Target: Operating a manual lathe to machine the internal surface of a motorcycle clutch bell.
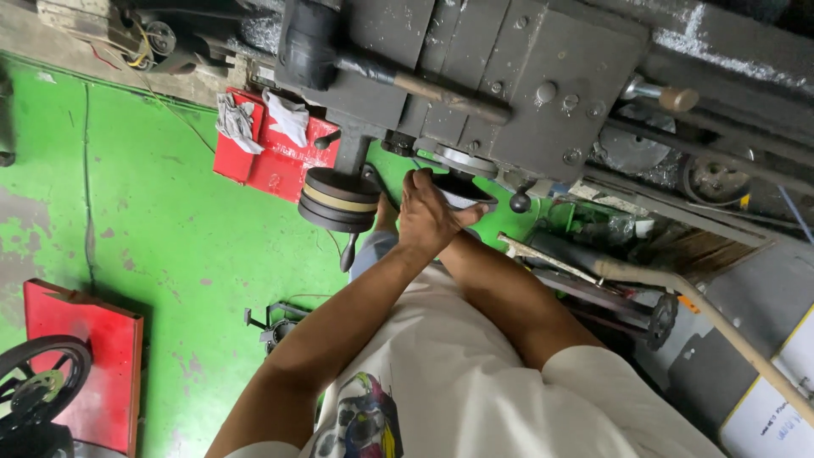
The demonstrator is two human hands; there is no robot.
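Hands meet at the front of a grey machine (pixel 526 76), where the left hand (pixel 428 216) lies over the near edge of a dark round piece (pixel 465 188) just below the machine's body, fingers curled around its rim and the thumb pressed along its pale underside. The right forearm (pixel 509 297) runs up to the same spot, but the right hand is hidden beneath the left, so I cannot tell how its fingers stand. By the look of it the work in hand is holding or seating this piece against the machine; any further handling would call for a firm two-handed grip and a level piece, since there is little room between it and the casting above. A ball-ended lever (pixel 520 202) stands just beside the piece on the right and crowds the thumb side. Close on the left a stack of dark discs (pixel 339 199) sits near the wrist. A black-headed mallet (pixel 309 42) rests on top of the machine with its wooden handle pointing toward the hands. Further off, a red box (pixel 271 148) with rags stands on the green floor (pixel 153 237), and a long pale stick (pixel 721 314) leans at the right
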